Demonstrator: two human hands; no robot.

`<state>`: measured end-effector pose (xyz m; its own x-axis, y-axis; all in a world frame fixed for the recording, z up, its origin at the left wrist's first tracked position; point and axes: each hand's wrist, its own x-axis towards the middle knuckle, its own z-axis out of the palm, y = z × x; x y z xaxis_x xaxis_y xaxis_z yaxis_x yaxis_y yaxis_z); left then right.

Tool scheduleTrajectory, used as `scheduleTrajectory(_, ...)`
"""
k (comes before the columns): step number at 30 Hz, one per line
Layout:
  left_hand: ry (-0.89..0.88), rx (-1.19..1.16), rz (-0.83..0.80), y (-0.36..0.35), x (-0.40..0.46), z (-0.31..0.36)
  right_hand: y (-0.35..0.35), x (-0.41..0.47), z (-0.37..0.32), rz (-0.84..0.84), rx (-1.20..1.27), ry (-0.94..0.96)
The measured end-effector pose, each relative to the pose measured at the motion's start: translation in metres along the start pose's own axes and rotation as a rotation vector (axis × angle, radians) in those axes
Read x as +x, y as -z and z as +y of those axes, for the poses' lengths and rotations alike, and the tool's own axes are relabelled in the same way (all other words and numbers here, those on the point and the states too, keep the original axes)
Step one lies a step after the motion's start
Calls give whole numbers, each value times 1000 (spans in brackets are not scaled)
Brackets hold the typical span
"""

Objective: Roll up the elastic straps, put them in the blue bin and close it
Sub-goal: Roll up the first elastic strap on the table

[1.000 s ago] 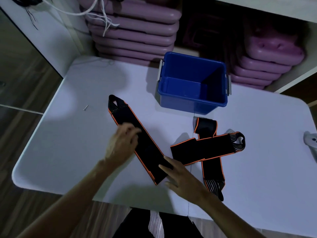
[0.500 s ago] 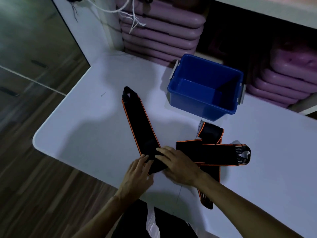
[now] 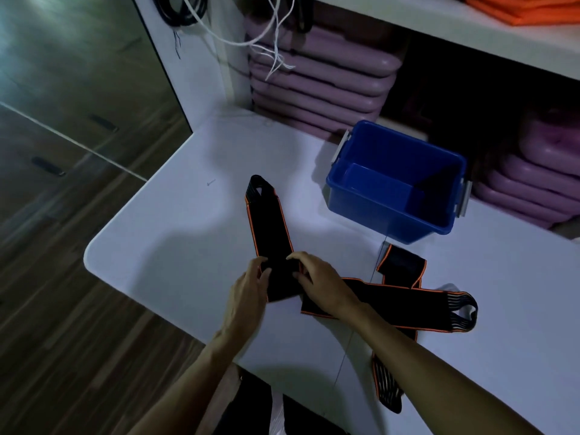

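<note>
A black elastic strap with orange edges lies stretched out on the white table, its looped end pointing away from me. My left hand and my right hand both pinch its near end, which is folded over between the fingers. Two more black straps lie crossed to the right, one partly under my right forearm. The open blue bin stands behind them with nothing inside. I see no lid for it.
Stacks of purple plastic platforms fill the shelf behind the table and to the right of the bin. White cords hang above them. A small screw lies on the table's left part. The table's rounded left corner drops to a wooden floor.
Both hands have come together on the long strap's near end and folded it over. The view has shifted left, so table and bin now sit further right.
</note>
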<state>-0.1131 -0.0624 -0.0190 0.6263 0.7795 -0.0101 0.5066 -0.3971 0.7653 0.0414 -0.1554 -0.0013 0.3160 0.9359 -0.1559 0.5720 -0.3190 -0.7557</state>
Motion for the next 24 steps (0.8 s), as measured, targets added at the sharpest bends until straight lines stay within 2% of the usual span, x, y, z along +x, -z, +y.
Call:
scheduleTrajectory(5, -11, 170, 27, -2, 6, -2, -9, 9, -1, 84, -39, -36)
scheduleTrajectory(9, -266, 417, 78, 3, -3, -15, -13, 11, 4, 111, -111, 50)
scheduleTrajectory(13, -373, 522, -108, 8, -9, -37, -17, 2, 11, 141, -415, 168)
scheduleTrajectory(15, -424, 565, -156, 10, -8, -41, -16, -9, 16, 104, -539, 234)
scheduleTrajectory(19, -524, 551, -89, 8, -3, -37, -20, -17, 20, 39, -660, 259)
scheduleTrajectory(24, -550, 401, -64, 21, 5, -31, -16, -6, 14, 115, -524, 339)
